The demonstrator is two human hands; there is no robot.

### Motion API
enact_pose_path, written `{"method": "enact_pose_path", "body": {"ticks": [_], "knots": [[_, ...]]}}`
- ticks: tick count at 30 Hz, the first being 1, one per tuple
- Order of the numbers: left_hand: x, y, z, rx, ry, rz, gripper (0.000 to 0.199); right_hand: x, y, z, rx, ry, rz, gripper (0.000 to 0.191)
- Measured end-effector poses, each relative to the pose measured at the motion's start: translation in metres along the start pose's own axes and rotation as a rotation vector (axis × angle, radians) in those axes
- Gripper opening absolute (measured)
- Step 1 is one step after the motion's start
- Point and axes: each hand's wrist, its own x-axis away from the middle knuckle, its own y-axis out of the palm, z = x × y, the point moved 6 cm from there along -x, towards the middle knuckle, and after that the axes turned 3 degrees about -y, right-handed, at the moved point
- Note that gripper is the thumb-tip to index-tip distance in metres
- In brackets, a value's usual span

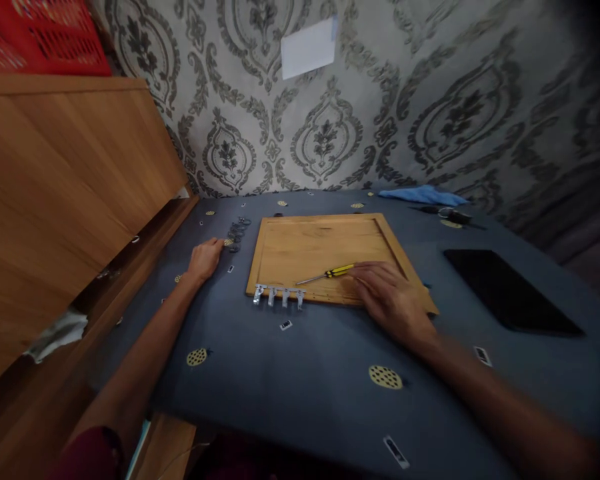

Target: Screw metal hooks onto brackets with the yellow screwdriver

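Observation:
My right hand (pixel 387 297) grips the handle of a screwdriver (pixel 339 271) with a yellow and black handle, its thin shaft pointing left over the wooden board (pixel 315 247). The framed board lies flat before me. Several shiny metal clips (pixel 279 297) sit in a row along its near left edge. Left of the board, my left hand (pixel 207 259) rests low at the table with its fingertips pinched together; what is between them is too small to make out. Right beside those fingertips lies a cluster of small dark metal pieces (pixel 237 232).
A black flat tablet-like slab (pixel 513 291) lies at the right. Behind it are a dark tool (pixel 453 215) and a blue cloth (pixel 425 195). A wooden cabinet (pixel 70 180) with a red basket (pixel 40 37) on top borders the left. The patterned wall (pixel 325 133) closes the back.

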Motion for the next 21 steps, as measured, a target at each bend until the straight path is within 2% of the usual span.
{"method": "enact_pose_path", "body": {"ticks": [4, 5, 8, 11, 16, 21], "knots": [[0.015, -0.017, 0.002, 0.065, -0.015, 0.09, 0.04, 0.001, 0.001, 0.003, -0.02, 0.039, 0.022, 0.021], [0.019, -0.022, 0.003, 0.099, -0.013, 0.118, 0.038, 0.001, 0.002, 0.002, -0.033, 0.05, 0.021, 0.021], [0.033, -0.035, 0.011, 0.248, -0.003, 0.213, 0.014, 0.001, 0.006, -0.002, -0.086, 0.082, -0.005, 0.024], [0.046, -0.042, 0.027, 0.454, 0.025, 0.269, 0.014, 0.0, 0.012, -0.009, -0.158, 0.114, -0.061, 0.026], [0.055, -0.046, 0.073, 0.766, 0.119, 0.181, 0.023, 0.001, 0.02, -0.017, -0.262, 0.2, -0.127, 0.025], [0.065, -0.046, 0.127, 0.9, 0.188, 0.021, 0.025, 0.005, 0.029, -0.038, -0.405, 0.282, -0.162, 0.024]]}}
